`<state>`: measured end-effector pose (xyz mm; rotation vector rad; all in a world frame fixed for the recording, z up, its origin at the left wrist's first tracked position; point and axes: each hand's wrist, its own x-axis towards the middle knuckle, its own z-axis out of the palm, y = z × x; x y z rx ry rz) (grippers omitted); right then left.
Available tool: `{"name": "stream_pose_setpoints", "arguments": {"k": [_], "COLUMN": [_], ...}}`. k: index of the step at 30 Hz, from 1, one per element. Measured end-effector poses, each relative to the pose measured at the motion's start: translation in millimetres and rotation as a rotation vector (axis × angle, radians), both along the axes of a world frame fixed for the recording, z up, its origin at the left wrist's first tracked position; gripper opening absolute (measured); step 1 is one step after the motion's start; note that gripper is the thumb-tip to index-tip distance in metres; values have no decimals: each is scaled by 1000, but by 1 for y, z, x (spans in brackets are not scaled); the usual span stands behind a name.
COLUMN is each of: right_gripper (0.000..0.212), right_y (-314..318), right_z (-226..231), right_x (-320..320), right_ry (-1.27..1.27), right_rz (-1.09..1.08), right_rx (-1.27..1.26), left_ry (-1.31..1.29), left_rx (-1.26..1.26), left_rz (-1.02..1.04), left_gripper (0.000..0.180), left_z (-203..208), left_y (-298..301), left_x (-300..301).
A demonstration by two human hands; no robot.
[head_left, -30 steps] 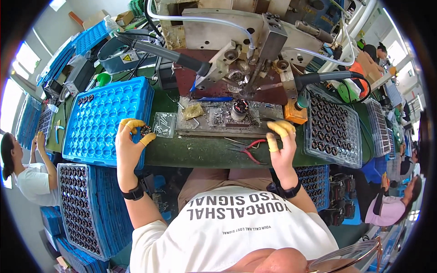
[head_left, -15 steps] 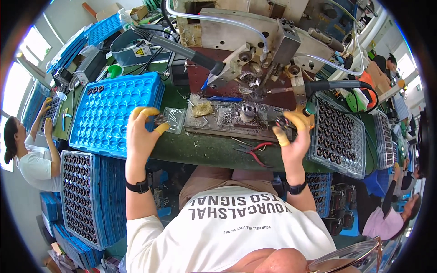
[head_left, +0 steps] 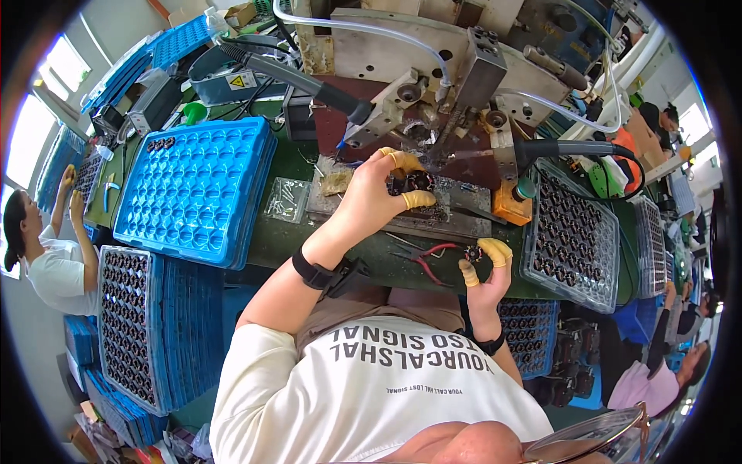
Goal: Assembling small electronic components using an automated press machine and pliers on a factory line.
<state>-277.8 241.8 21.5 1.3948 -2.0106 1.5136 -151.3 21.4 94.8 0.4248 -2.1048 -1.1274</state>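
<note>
My left hand (head_left: 369, 193), with yellow finger covers, reaches across to the metal work block (head_left: 371, 224). Its thumb and fingers close round a small dark round coil-like part (head_left: 410, 184), right at the block's fixture. That hand hides the round metal post; whether the part sits on it I cannot tell. Lower down at the bench's front edge, my right hand (head_left: 491, 278) pinches another small dark round coil-like part (head_left: 472, 254) with reddish bits. Red-handled pliers (head_left: 427, 265) lie on the green bench between the two hands.
A blue tray (head_left: 193, 189) with a few parts in one corner lies left. Right is a clear tray (head_left: 576, 288) full of dark parts. Two dark-handled tools (head_left: 336, 97) flank the fixture. Beside the block are an orange box (head_left: 510, 205) and a bag of pins (head_left: 287, 199).
My left hand has swung right from beside the blue tray to the fixture, carrying its part. My right hand has drawn back toward me from the block's right end, still holding a part.
</note>
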Motion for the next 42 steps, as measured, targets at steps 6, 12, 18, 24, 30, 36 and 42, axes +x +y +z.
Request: {"name": "stream_pose_setpoints", "arguments": {"k": [6, 12, 18, 24, 30, 36, 42], "right_gripper": [43, 43, 44, 40, 36, 35, 34], "right_y": [1, 0, 2, -13, -15, -17, -19], "right_z": [-1, -2, 2, 47, 47, 44, 45], "right_x": [-1, 0, 3, -35, -67, -65, -64], "right_ry": [33, 22, 31, 293, 242, 202, 167], "right_rz": [-15, -20, 14, -125, -234, -182, -162], "right_rx": [0, -2, 14, 50, 197, 188, 232], "left_ry": [-44, -91, 38, 13, 53, 101, 83], "left_rx": [-7, -58, -226, -158, -679, -626, 17], "left_rz": [-31, -64, 92, 38, 85, 33, 19], "left_gripper": [44, 42, 44, 54, 47, 40, 70], "left_z": [5, 10, -12, -7, -5, -7, -9], "left_y": [-1, -6, 13, 7, 12, 5, 9], "left_x": [-1, 1, -4, 4, 8, 3, 6]}}
